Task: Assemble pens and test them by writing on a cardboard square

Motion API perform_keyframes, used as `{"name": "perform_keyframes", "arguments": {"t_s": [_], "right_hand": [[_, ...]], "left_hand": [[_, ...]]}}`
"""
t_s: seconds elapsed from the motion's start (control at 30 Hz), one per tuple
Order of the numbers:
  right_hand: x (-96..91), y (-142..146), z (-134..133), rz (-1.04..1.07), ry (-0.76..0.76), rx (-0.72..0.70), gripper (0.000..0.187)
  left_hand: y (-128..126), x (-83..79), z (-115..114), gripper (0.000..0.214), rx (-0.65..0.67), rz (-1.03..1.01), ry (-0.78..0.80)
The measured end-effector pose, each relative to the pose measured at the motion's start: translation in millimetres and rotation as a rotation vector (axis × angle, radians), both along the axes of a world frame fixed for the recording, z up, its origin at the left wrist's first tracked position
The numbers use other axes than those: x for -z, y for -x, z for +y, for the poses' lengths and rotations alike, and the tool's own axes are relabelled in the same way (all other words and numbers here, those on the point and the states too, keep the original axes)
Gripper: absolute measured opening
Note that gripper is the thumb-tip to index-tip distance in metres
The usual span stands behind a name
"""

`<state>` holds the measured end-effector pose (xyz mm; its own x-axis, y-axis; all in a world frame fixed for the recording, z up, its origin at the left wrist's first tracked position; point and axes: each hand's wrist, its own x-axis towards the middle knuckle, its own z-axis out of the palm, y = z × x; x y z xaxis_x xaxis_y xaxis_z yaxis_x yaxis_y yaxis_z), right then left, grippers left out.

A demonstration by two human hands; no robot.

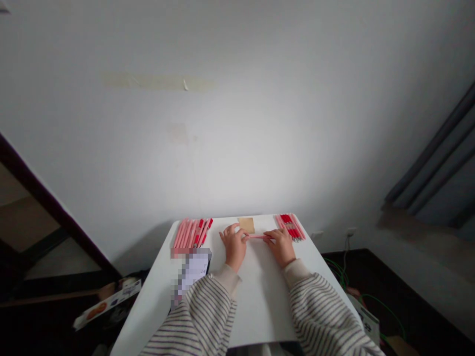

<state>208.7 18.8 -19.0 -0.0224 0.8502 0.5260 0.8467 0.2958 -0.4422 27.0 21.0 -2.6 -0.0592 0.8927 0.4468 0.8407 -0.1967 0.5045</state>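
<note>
A slim pink pen (257,237) lies level across the middle, above the white table. My left hand (235,245) pinches its left end between thumb and finger, the other fingers partly spread. At the opposite end, the fingers of my right hand (281,245) are closed on the pen. Just beyond my hands is a small tan square (246,225), flat on the table. Several pink pens, some with red parts, form a row (190,233) at the far left. A second group of red and pink pens (290,227) sits at the far right, close to my right hand.
A phone-like device (193,271), partly pixelated, lies left of my left forearm on the white table (261,306). The wall (237,123) rises directly behind the table. Green cables (336,269) and a box (365,316) are on the floor at right; a printed carton (107,304) is at left.
</note>
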Motion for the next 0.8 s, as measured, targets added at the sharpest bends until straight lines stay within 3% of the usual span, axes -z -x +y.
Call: {"name": "perform_keyframes", "arguments": {"t_s": [0.27,0.8], "right_hand": [[4.1,-15,-1,-0.030,-0.034,0.075,0.017],[2.0,-11,-6,-0.018,-0.003,0.237,0.015]], "left_hand": [[4,4.1,3,0.008,-0.033,-0.027,-0.049],[-6,-4.4,7,0.018,-0.063,-0.090,-0.017]]}}
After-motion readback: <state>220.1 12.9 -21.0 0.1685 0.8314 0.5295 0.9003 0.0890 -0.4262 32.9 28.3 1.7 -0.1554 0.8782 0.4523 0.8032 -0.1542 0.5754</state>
